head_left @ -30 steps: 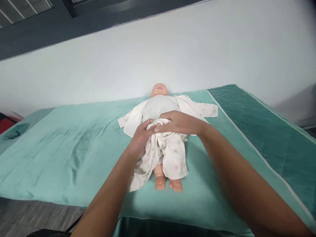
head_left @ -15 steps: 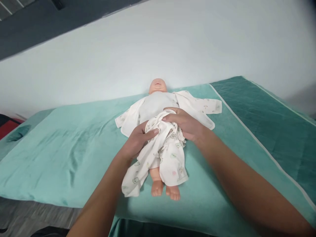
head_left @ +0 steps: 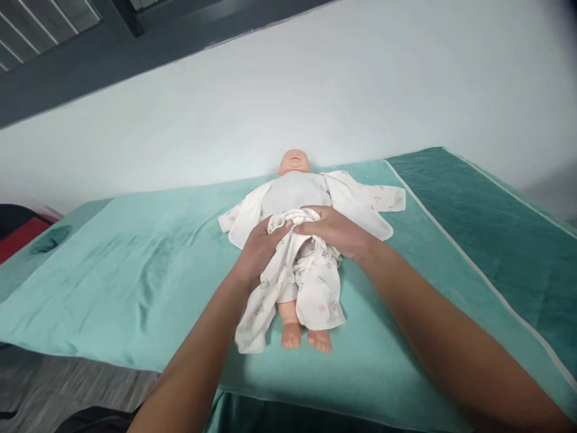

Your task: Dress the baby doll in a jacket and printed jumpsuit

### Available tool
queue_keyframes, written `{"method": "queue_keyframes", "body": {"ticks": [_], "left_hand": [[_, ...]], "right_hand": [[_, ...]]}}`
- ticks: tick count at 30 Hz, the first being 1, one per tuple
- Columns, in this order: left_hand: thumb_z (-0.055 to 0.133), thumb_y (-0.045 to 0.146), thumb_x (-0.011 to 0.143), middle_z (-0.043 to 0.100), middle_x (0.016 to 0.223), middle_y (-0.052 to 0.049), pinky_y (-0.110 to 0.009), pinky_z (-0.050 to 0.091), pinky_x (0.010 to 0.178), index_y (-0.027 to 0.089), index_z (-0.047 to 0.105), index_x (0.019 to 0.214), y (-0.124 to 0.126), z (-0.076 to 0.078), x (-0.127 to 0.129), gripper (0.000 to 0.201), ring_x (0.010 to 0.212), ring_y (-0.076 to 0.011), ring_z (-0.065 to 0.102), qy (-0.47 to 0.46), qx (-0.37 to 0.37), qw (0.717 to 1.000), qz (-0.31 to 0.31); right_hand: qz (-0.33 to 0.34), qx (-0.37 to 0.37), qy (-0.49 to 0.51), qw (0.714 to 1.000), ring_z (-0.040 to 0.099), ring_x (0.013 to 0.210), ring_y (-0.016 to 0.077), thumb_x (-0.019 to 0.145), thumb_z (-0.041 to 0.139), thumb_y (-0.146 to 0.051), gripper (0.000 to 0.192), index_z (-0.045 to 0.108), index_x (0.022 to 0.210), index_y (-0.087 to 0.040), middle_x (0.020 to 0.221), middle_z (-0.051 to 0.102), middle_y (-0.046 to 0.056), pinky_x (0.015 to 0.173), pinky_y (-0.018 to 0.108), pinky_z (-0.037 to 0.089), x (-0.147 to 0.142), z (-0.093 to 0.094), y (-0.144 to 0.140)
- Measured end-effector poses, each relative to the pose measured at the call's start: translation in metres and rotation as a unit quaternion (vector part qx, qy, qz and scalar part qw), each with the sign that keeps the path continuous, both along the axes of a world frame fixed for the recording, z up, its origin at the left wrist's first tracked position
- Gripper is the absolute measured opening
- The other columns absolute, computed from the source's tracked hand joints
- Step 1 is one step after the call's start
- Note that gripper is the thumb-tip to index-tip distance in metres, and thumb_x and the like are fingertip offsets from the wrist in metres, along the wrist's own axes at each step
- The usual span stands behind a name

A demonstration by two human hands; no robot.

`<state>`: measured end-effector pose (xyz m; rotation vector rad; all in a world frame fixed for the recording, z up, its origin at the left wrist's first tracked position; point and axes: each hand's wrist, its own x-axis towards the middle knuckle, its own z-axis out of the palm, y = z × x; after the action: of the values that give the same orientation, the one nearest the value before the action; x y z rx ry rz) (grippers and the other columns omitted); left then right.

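Note:
A baby doll (head_left: 295,161) lies on its back, head toward the wall and feet toward me. Beneath its body an open white baby jacket (head_left: 356,195) is spread, sleeves out to the sides. My left hand (head_left: 264,246) and my right hand (head_left: 336,228) meet over the doll's lower belly, both closed on white printed baby pants (head_left: 268,300). The cloth is bunched at the waist. One pant leg covers the doll's leg on the right side; the other hangs beside the bare leg on the left. My fingertips are partly hidden in the cloth.
A teal cover (head_left: 112,258) spreads over the bed, with a darker teal section (head_left: 496,240) on the right. Behind the doll's head rises a white wall (head_left: 270,102). A red and black item (head_left: 22,231) lies at the far left. Grey floor (head_left: 90,382) shows at lower left.
My hands have come closer together on the waist of the pants, the left moving up and right. The loose pant leg has shifted right. The view has tilted slightly upward.

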<state>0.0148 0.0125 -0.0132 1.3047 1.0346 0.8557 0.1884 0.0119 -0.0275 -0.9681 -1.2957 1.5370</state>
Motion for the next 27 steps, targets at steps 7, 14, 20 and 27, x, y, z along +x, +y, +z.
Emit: {"method": "queue_keyframes", "body": {"ticks": [7,14,20,27], "left_hand": [[0.079,0.042,0.069,0.072,0.082,-0.006,-0.027,0.047,0.063,0.014,0.069,0.092,-0.005,0.006,-0.008,0.038,0.069,-0.0176,0.064,0.018,-0.075,0.993,-0.088],[0.071,0.053,0.076,0.072,0.075,-0.006,-0.029,0.051,0.064,0.014,0.066,0.106,-0.005,-0.011,-0.001,0.05,0.064,-0.0193,0.066,-0.135,-0.071,0.988,-0.029],[0.069,0.056,0.076,0.073,0.076,-0.005,-0.03,0.05,0.064,0.015,0.069,0.103,-0.003,-0.008,0.001,0.05,0.067,-0.0204,0.067,-0.087,-0.074,0.993,0.006],[0.085,0.038,0.063,0.074,0.088,-0.008,-0.03,0.048,0.07,0.013,0.073,0.094,-0.004,0.005,-0.016,0.042,0.078,-0.0219,0.066,0.043,-0.054,0.989,-0.13]], "right_hand": [[-0.027,-0.025,0.106,0.994,0.064,0.074,0.016,0.072,0.072,-0.029,0.02,0.065,0.087,-0.018,0.081,0.068,0.002,0.067,0.026,0.051,0.0,-0.004,0.001],[0.167,0.045,-0.058,0.983,0.058,0.066,0.0127,0.067,0.079,-0.026,0.034,0.066,0.098,-0.018,0.076,0.065,-0.002,0.06,0.023,0.046,0.004,0.006,-0.01],[0.047,-0.021,-0.005,0.999,0.064,0.07,0.0162,0.071,0.07,-0.024,0.018,0.067,0.088,-0.018,0.075,0.068,0.0,0.066,0.027,0.05,0.0,0.0,-0.008],[-0.058,-0.037,0.096,0.993,0.065,0.078,0.0173,0.07,0.068,-0.023,0.026,0.068,0.096,-0.019,0.083,0.071,0.0,0.07,0.027,0.051,-0.007,-0.008,-0.003]]}}
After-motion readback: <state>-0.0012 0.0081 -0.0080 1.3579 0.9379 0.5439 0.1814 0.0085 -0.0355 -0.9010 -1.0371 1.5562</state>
